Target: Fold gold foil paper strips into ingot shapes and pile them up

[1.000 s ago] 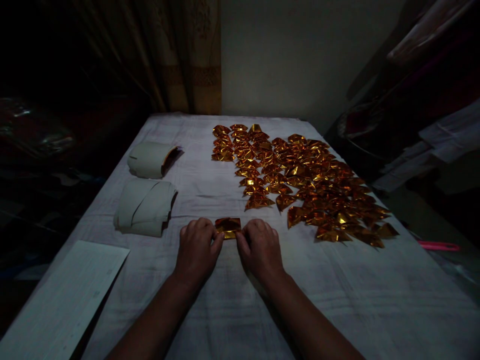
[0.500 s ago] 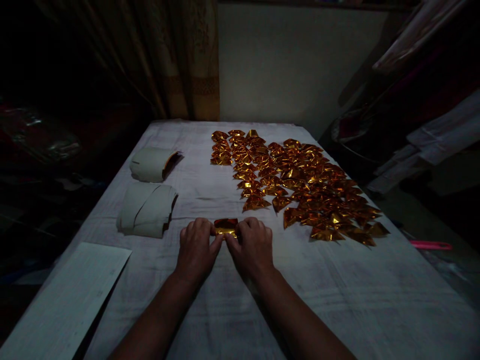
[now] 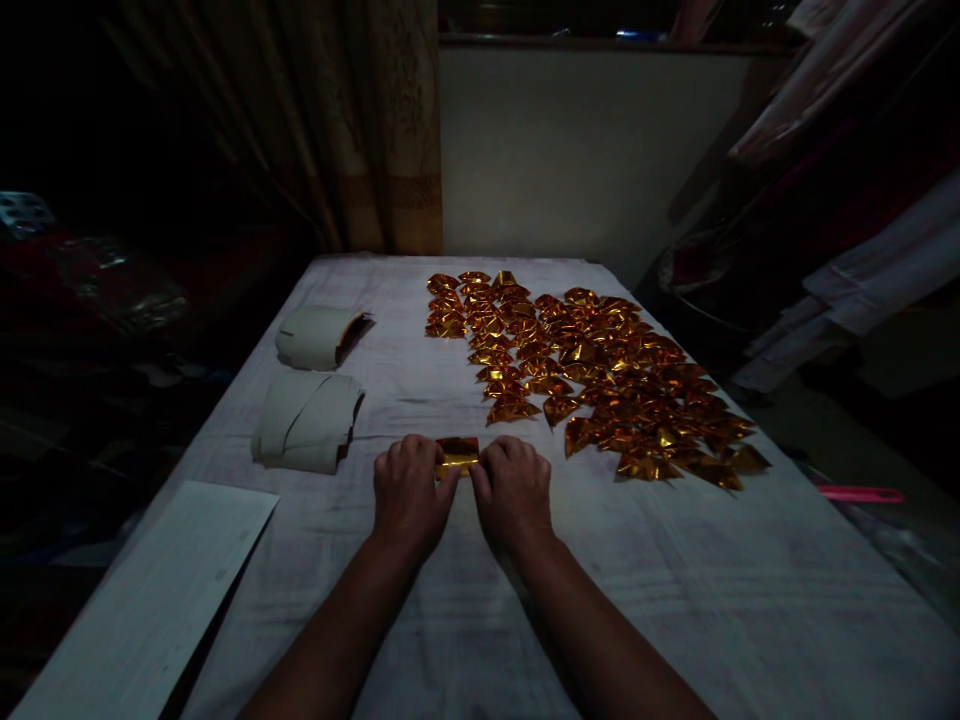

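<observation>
Between my two hands lies a small piece of shiny gold foil paper [image 3: 458,455], partly folded, low over the cloth-covered table. My left hand [image 3: 411,488] is closed on its left end, fingers curled and thumb pressed near the front edge. At the right end my right hand [image 3: 514,488] grips it the same way. The fingers hide both ends of the foil. Beyond and to the right spread many folded gold foil pieces [image 3: 592,355], boat-like with pointed ends, in rough rows and a denser heap.
On the left stand two curved stacks of pale sheets [image 3: 304,425], one behind the other. A flat white board [image 3: 161,590] lies at the near left edge. A curtain [image 3: 397,150] and a wall [image 3: 562,150] rise behind the table. Something pink [image 3: 861,494] sticks out beyond the right edge.
The camera view has tilted up slightly, showing more above the wall. Both hands still grip the foil, its near part now flatter and more visible between the thumbs.
</observation>
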`<control>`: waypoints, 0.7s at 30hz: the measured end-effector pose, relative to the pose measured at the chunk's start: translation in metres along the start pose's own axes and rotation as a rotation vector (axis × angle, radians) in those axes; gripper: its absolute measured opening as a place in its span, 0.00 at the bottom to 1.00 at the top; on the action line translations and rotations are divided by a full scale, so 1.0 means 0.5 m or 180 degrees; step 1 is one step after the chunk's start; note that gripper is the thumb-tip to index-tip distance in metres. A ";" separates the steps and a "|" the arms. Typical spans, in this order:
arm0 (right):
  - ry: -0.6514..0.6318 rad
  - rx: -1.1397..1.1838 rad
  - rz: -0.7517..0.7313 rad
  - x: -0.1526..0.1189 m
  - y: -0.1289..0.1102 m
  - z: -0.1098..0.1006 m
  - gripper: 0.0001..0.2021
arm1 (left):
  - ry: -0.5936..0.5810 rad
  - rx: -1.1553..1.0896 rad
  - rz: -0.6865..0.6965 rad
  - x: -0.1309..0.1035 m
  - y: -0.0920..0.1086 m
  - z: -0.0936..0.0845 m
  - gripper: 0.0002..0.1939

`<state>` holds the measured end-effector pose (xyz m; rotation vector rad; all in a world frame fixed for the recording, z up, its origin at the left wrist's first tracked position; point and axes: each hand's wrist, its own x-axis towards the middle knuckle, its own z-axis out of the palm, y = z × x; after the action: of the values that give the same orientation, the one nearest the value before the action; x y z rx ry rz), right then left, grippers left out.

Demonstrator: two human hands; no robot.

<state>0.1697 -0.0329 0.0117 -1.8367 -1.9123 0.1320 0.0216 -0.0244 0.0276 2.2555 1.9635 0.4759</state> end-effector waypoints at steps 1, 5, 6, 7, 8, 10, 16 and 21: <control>-0.0024 -0.0008 0.0010 0.000 0.000 0.000 0.02 | 0.0016 0.0080 -0.0022 0.001 0.007 0.001 0.09; -0.0082 -0.0015 0.0013 0.000 0.000 0.000 0.02 | 0.0001 0.0189 -0.0062 0.001 0.016 0.004 0.11; -0.0079 -0.0003 0.0014 0.000 0.000 -0.001 0.02 | -0.0008 0.0163 -0.0056 0.000 0.013 0.004 0.10; -0.0068 0.0012 0.0023 0.000 0.000 -0.001 0.02 | -0.0014 0.0130 -0.0052 -0.001 0.009 0.003 0.09; -0.0053 0.0029 0.0038 0.000 0.000 -0.001 0.01 | -0.0017 0.0099 -0.0063 -0.002 0.004 0.002 0.08; -0.0032 0.0077 0.0061 -0.001 -0.001 -0.002 0.00 | -0.0024 0.0047 -0.0102 -0.004 -0.006 0.000 0.07; 0.0009 0.0104 0.0078 -0.002 -0.001 0.000 0.03 | 0.0019 -0.0079 -0.0220 -0.007 -0.020 -0.004 0.02; 0.0037 -0.0076 0.0126 0.008 -0.011 0.003 0.04 | 0.0026 -0.0086 -0.0247 -0.007 -0.017 -0.006 0.02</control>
<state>0.1639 -0.0289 0.0136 -1.8876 -1.8780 0.1116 0.0120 -0.0266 0.0274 2.1555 2.0272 0.5005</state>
